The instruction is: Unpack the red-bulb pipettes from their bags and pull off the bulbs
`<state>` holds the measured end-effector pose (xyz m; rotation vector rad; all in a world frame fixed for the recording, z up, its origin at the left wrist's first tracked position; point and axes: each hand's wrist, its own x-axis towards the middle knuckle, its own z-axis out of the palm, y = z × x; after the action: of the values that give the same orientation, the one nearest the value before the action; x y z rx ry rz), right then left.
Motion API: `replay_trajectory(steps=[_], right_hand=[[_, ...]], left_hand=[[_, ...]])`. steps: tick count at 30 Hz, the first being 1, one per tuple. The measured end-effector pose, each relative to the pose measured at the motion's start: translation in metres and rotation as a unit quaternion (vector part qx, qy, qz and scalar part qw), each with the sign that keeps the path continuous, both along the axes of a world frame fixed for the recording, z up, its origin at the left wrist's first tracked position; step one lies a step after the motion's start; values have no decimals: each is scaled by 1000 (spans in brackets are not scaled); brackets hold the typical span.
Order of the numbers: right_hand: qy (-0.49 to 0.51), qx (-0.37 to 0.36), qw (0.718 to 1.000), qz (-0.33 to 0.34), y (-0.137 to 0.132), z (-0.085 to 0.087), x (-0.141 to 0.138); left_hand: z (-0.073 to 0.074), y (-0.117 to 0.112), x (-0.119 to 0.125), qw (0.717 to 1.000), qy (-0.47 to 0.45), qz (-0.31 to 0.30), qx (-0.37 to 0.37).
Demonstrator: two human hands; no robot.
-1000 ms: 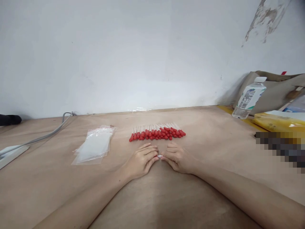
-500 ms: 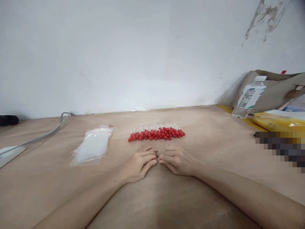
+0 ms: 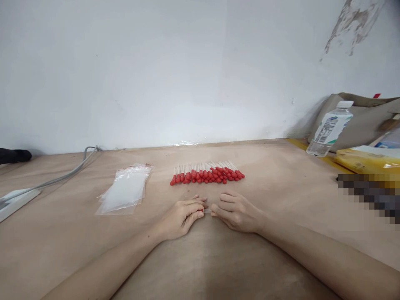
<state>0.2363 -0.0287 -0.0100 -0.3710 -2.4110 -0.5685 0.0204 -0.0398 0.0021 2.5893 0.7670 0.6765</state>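
Note:
My left hand (image 3: 186, 216) rests on the table with its fingers closed round a small stick, whose red tip (image 3: 201, 210) shows at the thumb. From that hand the stick's pale, thin end (image 3: 208, 211) points right. My right hand (image 3: 236, 211) has its thumb and index finger pinched at that end, the other fingers curled. Just beyond both hands lies a row of similar red-tipped sticks (image 3: 208, 176), red ends toward me and whitish stems toward the wall. Left of them is a small stack of clear zip bags (image 3: 125, 189).
A grey cable (image 3: 67, 175) runs along the left over a white flat object (image 3: 21, 202). At the right stand a water bottle (image 3: 331, 129) and a grey-beige bag (image 3: 365, 121), with a yellow packet (image 3: 368, 160) in front. The wall (image 3: 187, 75) bounds the table's far side.
My right hand has shifted slightly right, its fingers curling more, and the gap between my hands is wider. More of the stick shows between them. The view has shifted slightly.

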Motion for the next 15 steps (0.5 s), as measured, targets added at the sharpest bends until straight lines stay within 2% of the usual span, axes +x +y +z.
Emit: replay_trajectory(steps=[8,12,15], right_hand=[[16,-22,1000,8,-1,-5,6],[67,-89,994,-21,1,-11,20],[101,-140,983,-61,2,-15,23]], left_hand=[[-5,3,-5,1000,-6,12,-1],[-8,0,-17,997,-11,68,19],[-8,-2,-27,990,-25,114,80]])
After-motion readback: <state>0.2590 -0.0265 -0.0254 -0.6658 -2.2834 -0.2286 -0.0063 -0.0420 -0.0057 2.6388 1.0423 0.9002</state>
